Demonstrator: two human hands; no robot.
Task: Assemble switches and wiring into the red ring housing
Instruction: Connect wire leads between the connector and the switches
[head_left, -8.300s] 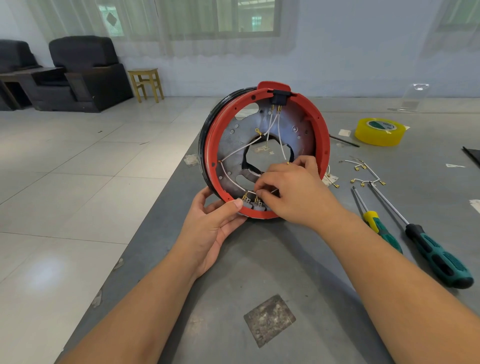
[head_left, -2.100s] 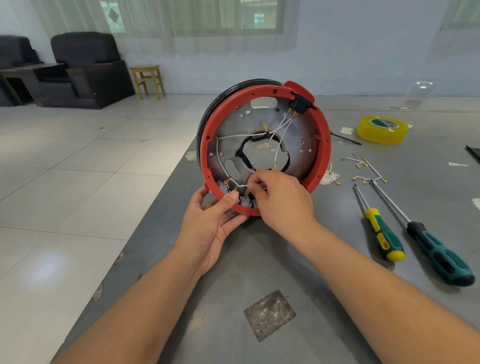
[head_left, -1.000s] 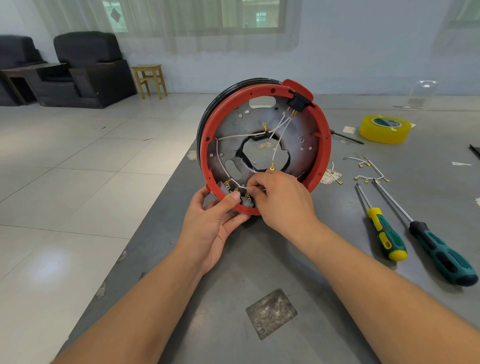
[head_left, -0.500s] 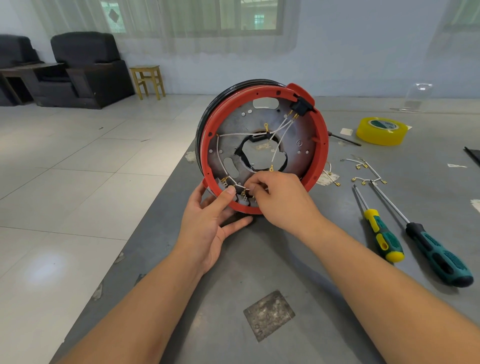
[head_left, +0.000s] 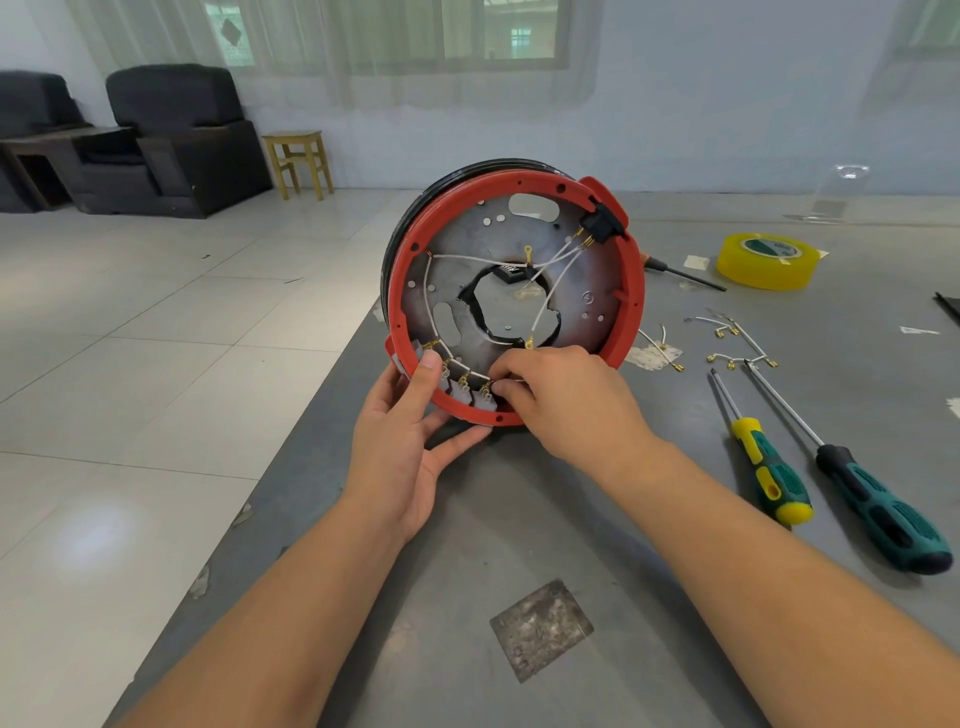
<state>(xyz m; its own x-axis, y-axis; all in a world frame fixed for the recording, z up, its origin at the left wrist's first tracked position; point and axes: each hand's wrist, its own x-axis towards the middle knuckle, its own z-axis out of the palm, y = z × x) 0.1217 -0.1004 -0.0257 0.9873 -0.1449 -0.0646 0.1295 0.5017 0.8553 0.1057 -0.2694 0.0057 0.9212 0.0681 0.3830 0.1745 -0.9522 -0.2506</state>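
Note:
The red ring housing (head_left: 635, 291) stands on edge on the grey table, its metal plate facing me. White wires (head_left: 550, 262) run from a black switch (head_left: 598, 228) at its upper right across the plate. Several grey switches (head_left: 461, 395) with brass terminals sit along the lower left rim. My left hand (head_left: 405, 441) grips that lower rim, thumb pressing on the inner edge by the switches. My right hand (head_left: 566, 400) pinches a wire end with its terminal at the bottom switches.
Two screwdrivers lie to the right, one with a yellow-green handle (head_left: 769, 478), one dark green (head_left: 878, 509). Loose wires with brass terminals (head_left: 737, 358) and a yellow tape roll (head_left: 763, 260) lie beyond them. The table's left edge (head_left: 311, 415) runs just beside the housing.
The housing has been turned clockwise, bringing the black switch from top to upper right. My left thumb has shifted further left along the rim. My right hand stays at the bottom switches.

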